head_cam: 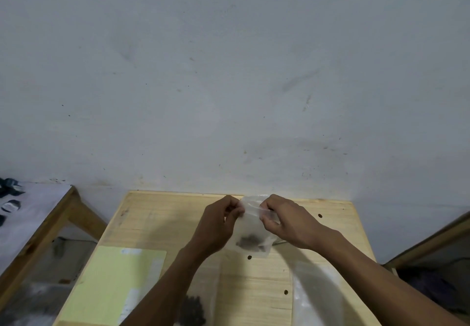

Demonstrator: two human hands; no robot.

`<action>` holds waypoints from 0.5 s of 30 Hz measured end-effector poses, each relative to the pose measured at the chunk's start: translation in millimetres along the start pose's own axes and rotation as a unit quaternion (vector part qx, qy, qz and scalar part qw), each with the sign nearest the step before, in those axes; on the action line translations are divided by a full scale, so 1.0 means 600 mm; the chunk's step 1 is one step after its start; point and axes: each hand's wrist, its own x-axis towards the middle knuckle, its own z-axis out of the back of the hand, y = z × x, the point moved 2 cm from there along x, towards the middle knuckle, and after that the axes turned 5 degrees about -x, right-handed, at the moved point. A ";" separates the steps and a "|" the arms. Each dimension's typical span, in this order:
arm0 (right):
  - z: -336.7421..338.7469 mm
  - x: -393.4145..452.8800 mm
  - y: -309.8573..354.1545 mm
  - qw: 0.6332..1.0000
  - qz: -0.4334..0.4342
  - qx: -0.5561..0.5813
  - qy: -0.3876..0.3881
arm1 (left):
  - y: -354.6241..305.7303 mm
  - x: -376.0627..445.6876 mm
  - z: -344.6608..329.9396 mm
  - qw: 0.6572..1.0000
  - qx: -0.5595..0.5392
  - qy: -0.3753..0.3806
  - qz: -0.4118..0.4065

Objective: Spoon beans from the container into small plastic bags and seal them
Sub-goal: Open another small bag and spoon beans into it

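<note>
A small clear plastic bag (pixel 250 226) hangs above the wooden table (pixel 157 226), with a dark clump of beans (pixel 248 242) at its bottom. My left hand (pixel 220 224) pinches the bag's top left corner. My right hand (pixel 284 220) pinches the top right edge, fingers closed over the plastic. Both hands hold the bag's mouth near the table's far edge. A pile of dark beans (pixel 193 309) inside clear plastic lies near the front, partly hidden by my left forearm. No spoon is in view.
A pale yellow sheet (pixel 112 282) lies on the table's front left. Clear plastic bags (pixel 315 292) lie at the front right. A second table (pixel 33 214) with dark objects stands to the left. A grey wall rises right behind the table.
</note>
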 end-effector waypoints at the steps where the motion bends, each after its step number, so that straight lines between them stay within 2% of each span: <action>1: 0.002 -0.002 -0.004 1.000 0.001 -0.003 0.000 | 0.001 0.000 0.007 1.000 -0.003 -0.009 0.003; 9: 0.011 -0.005 -0.014 0.999 -0.018 0.036 -0.024 | -0.007 -0.004 0.028 0.998 -0.050 -0.043 0.015; 12: 0.004 -0.002 -0.021 0.991 -0.066 0.113 -0.038 | -0.019 -0.005 0.024 0.997 -0.057 -0.044 0.018; 15: -0.004 -0.010 -0.017 0.956 -0.103 0.263 -0.079 | -0.029 -0.001 0.026 0.994 -0.086 -0.063 0.037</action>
